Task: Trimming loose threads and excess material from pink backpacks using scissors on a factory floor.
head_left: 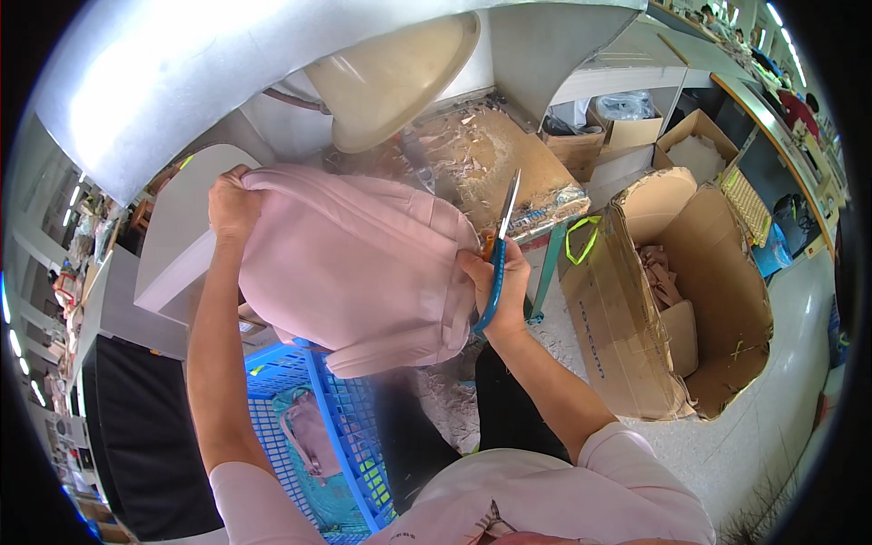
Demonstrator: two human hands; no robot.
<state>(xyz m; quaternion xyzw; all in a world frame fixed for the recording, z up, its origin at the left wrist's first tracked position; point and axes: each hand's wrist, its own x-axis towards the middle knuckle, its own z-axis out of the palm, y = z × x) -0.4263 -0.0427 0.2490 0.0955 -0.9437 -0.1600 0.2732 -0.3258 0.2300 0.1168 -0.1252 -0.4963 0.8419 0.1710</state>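
A pink backpack [354,263] is stretched between my hands above my lap, its padded straps along the upper and lower sides. My left hand [234,204] is closed on the bag's upper left corner. My right hand [505,283] has its thumb on the bag's right edge. The same hand also holds a pair of scissors [499,263] with blue handles, blades pointing up and away from the bag. The bag hides some of the fingers of my right hand.
A blue plastic basket [318,363] with a pinkish bag in it stands below left. At right is a large open cardboard box [627,336] holding pink pieces. Ahead, a scrap-littered board [500,154] lies beneath a cream funnel-shaped hood [400,77]. A silver curved housing [200,73] arches overhead.
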